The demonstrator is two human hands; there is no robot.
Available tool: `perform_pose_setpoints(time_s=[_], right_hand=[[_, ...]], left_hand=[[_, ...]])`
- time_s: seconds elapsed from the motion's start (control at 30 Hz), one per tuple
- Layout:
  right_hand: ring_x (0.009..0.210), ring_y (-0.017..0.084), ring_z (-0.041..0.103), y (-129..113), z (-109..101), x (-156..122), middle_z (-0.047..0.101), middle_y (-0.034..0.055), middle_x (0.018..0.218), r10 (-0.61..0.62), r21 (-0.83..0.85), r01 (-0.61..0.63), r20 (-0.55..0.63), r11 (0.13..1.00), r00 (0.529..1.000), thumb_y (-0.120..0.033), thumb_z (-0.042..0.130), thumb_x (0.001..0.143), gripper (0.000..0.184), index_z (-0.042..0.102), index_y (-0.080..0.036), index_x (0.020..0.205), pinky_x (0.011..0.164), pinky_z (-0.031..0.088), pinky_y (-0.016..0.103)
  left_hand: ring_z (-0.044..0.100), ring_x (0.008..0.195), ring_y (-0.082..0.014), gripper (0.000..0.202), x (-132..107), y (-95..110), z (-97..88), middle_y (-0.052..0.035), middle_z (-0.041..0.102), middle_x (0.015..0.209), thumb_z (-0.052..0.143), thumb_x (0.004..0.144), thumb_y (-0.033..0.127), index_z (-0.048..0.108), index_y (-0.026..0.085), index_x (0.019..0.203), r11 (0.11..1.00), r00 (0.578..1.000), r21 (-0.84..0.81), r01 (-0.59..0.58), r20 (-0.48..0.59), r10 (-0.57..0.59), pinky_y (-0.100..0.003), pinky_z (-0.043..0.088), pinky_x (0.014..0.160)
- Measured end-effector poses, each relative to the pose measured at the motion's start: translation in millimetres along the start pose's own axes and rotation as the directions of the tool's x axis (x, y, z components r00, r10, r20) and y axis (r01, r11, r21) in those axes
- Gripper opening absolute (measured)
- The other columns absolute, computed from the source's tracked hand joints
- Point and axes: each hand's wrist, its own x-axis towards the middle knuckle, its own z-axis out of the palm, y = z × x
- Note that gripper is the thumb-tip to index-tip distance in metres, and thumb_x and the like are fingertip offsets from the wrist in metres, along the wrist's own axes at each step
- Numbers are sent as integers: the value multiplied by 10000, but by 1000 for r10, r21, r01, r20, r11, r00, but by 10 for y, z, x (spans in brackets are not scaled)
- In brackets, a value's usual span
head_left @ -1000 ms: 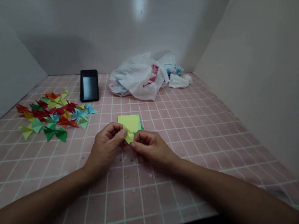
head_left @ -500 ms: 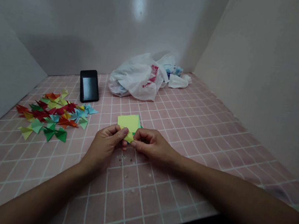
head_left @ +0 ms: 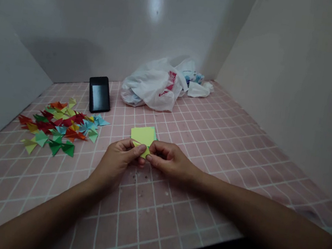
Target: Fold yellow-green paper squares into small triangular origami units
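Note:
A small folded piece of yellow paper is held between my two hands. My left hand pinches its left side, thumb on top and fingers beneath. At its right edge, the thumb and forefinger of my right hand are closed on the paper. Just beyond my fingertips lies a stack of square paper sheets, yellow on top with green edges showing at the right. My fingers hide part of the folded piece and the stack's near edge.
Several folded paper shapes in red, orange, yellow, green and blue lie in a cluster at the left. Behind them a black phone rests on the pink checked tablecloth. A crumpled white plastic bag sits near the back wall.
The yellow paper has turned slightly between my fingers, and its visible face now looks flatter. My left thumb has shifted a little to the right. The other things stay put.

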Motion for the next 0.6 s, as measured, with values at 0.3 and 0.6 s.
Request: perform_pose_setpoints(time_s=[0.3,0.6], right_hand=[[632,109,384,19,-17,17,433,-28,657,-31,-62,30,-28,998,999,-263,585,842,243,443,-192,658,564,286,251],[537,95,402,7,-39,2,451,-44,606,17,42,-17,0,999,1000,-367,537,920,276,480,-192,713,504,285,243]], left_hand=[[613,623,-118,289,1,20,-10,-2,665,695,760,766,436,694,154,774,1000,999,-29,0,-52,-1,-243,525,647],[602,660,-133,231,17,-18,-50,-3,658,670,718,811,373,680,165,717,986,997,147,-79,-15,82,-251,498,704]])
